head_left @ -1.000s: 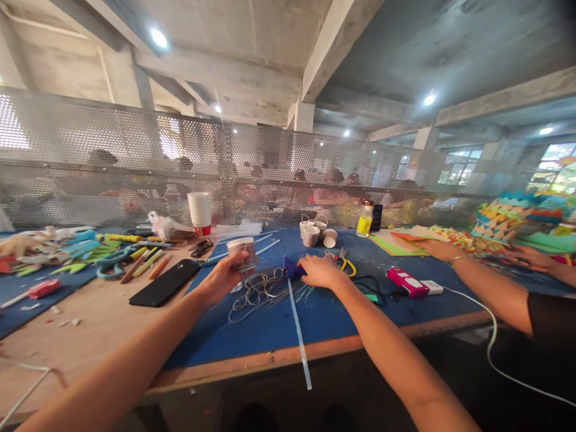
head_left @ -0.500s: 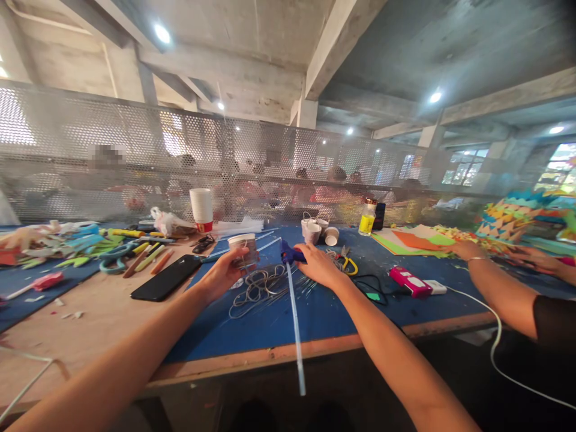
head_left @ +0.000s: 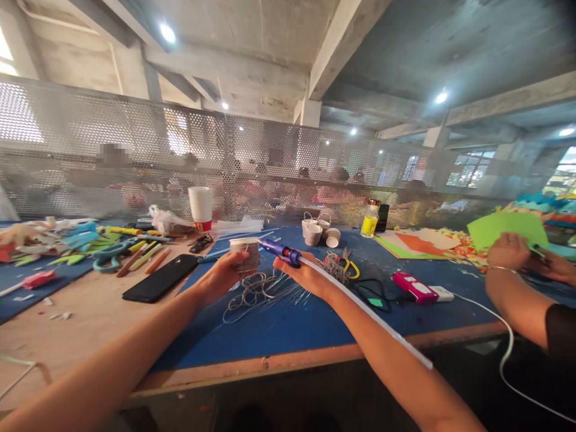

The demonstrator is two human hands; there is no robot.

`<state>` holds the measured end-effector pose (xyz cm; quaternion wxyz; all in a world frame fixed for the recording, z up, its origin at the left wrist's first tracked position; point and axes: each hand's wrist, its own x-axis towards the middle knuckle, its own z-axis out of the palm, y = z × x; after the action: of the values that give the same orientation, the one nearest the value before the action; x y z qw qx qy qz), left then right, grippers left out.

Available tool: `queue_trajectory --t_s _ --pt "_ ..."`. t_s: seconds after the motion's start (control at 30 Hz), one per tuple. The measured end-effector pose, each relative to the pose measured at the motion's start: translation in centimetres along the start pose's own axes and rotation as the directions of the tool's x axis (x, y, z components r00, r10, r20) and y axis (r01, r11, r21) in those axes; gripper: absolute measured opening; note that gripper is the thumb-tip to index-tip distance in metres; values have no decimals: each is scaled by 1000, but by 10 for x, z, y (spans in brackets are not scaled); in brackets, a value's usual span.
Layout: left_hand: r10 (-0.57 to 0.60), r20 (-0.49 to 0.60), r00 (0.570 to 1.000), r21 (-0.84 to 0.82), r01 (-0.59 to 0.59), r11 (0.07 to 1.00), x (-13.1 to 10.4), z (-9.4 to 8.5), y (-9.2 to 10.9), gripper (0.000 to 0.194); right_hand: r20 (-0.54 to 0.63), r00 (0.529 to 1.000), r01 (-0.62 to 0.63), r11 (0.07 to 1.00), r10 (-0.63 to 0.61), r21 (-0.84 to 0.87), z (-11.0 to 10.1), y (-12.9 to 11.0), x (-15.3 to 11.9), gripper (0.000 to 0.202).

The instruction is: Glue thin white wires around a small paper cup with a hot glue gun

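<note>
Scissors (head_left: 110, 257) with blue-grey handles lie on the left of the surface (head_left: 202, 345), and right of them I see a black phone (head_left: 160, 279) lying flat. Next comes my left hand (head_left: 225, 275), its fingers closed around a small cup (head_left: 246, 255), roughly upright above the surface. A loose tangle of cord (head_left: 249, 297) lies just below it. To the cup's right, my right hand (head_left: 306, 273) grips a blue glue gun (head_left: 279, 249), nozzle towards the cup near its rim; from this view I can't tell whether they touch. A long glue stick (head_left: 405, 343) runs from the gun's rear over my right forearm.

What worries me: if the nozzle is hot, a small slip of either hand could put it against the left fingers, so near the rim. Squeezing the cup too hard might dent it. The long stick could be knocked by the forearm and swing the tip aside, and a drip could land on the cord.

Beyond stand several small cups (head_left: 314, 233), then yellow-handled pliers (head_left: 351, 268) and a pink device (head_left: 414, 288). At far right, a co-worker's hand (head_left: 508, 252) is at green paper (head_left: 504, 228).
</note>
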<state>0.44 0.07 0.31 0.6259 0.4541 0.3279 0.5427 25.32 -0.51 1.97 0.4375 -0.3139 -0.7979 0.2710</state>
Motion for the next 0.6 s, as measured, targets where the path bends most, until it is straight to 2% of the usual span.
queue_trajectory --t_s 0.23,0.43,0.6 --pt "12 -13 1000 35 -12 999 -4 6 2 31 65 998 23 999 -25 26 -1 -6 -1 38" --pt "32 5 999 32 -32 999 -4 7 2 27 6 999 45 994 -45 -100 -1 -4 -1 40" --pt "34 19 999 52 -35 998 -5 7 2 30 -1 999 48 993 -49 -111 -1 -4 0 41"
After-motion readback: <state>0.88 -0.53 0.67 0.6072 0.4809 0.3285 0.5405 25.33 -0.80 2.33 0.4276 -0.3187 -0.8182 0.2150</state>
